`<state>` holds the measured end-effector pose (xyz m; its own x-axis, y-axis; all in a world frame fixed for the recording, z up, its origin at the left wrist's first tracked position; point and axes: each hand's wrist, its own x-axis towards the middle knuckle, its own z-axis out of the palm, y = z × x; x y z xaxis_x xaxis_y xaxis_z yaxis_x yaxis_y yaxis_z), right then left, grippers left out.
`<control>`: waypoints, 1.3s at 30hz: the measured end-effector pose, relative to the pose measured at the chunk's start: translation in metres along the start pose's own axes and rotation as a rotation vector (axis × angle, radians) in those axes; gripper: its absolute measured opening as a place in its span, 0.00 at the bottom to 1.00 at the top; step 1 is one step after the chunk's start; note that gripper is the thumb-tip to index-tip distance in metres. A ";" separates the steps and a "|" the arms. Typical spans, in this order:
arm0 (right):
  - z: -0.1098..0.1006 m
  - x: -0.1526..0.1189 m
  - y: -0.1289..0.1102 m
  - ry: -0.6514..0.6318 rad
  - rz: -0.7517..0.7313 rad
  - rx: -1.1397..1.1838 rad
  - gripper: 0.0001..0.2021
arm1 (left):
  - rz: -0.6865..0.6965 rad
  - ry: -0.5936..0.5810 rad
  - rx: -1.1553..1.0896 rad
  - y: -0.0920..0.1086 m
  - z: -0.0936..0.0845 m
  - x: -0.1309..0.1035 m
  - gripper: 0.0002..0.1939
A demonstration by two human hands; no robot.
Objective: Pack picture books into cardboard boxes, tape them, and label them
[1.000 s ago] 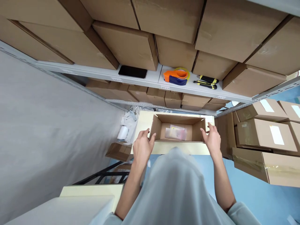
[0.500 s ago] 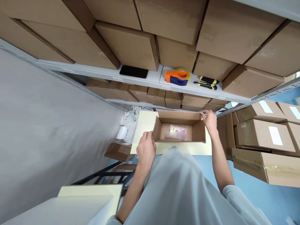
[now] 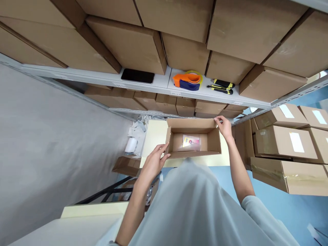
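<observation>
Closest to my camera hangs the pale blue shirt (image 3: pixel 197 205), with both forearms reaching out past it. My left hand (image 3: pixel 153 160) is fairly wide, thumb apart from the fingers, their tips against the left side of the open box (image 3: pixel 213 140). My right hand (image 3: pixel 224 128) is narrow, pinching the right end of the far flap (image 3: pixel 191 123). The box sits open side up on the pale yellow table (image 3: pixel 155 131), between my hands, and a clear packet (image 3: pixel 191 141) with a yellow and pink print lies on its bottom.

Left of the table I see a white roll (image 3: pixel 131 145) and crumpled paper (image 3: pixel 138 130); to the right, taped cartons (image 3: pixel 271 141) are stacked, some with white labels. Beyond, the grey shelf (image 3: pixel 161 80) holds, left to right, a black phone (image 3: pixel 137 76), an orange and blue tape dispenser (image 3: pixel 187 82) and black and yellow cutters (image 3: pixel 221 87), with big brown boxes (image 3: pixel 184 51) behind them.
</observation>
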<state>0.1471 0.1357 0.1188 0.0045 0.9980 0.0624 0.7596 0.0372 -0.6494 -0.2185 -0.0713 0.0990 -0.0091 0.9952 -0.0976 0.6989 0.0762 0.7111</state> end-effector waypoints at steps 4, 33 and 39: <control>0.020 -0.010 -0.001 0.085 0.024 0.079 0.25 | 0.042 -0.151 -0.004 -0.010 0.012 0.016 0.31; 0.003 -0.075 0.050 -0.247 -0.334 -0.240 0.37 | -0.085 0.446 -0.296 -0.004 0.051 0.059 0.38; -0.010 -0.087 0.062 -0.352 -0.272 -0.193 0.26 | -0.084 0.471 -0.107 -0.010 0.061 0.086 0.22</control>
<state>0.2004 0.0507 0.0806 -0.4059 0.9111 -0.0716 0.8095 0.3221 -0.4909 -0.1825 0.0096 0.0409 -0.4021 0.9032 0.1500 0.6049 0.1391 0.7841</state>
